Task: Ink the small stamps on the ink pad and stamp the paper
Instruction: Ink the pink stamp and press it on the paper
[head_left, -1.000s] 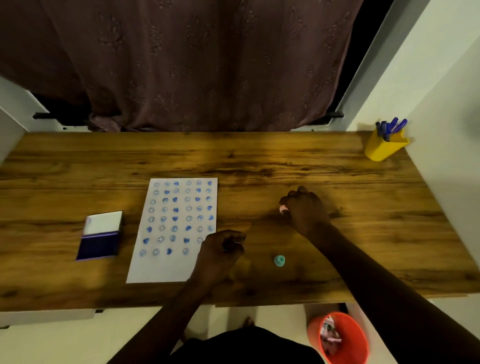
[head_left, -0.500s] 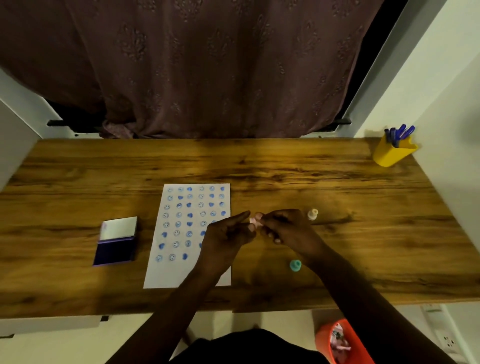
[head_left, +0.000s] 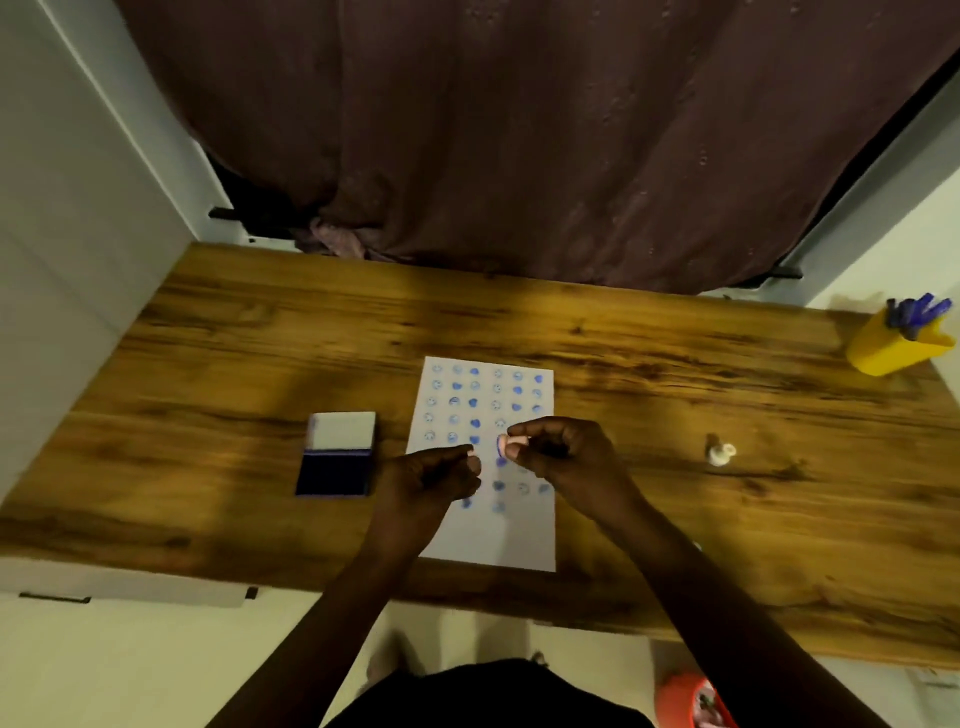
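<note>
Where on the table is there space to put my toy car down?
Bare wood runs along the table behind the paper, and between the white stamp and the yellow pen cup. The corner left of the ink pad is free too. It is crowded where both hands meet over the paper.

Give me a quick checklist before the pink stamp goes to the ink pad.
1. Pink stamp pinched in right hand: ok.
2. Ink pad lid open: ok.
3. Path to the pad clear: not ok, left hand sits between.
4. Blank room on paper near its front edge: ok.
5. Stamp face clean: cannot tell, blurred.
6. Left hand empty: cannot tell, fingers curled.
</note>
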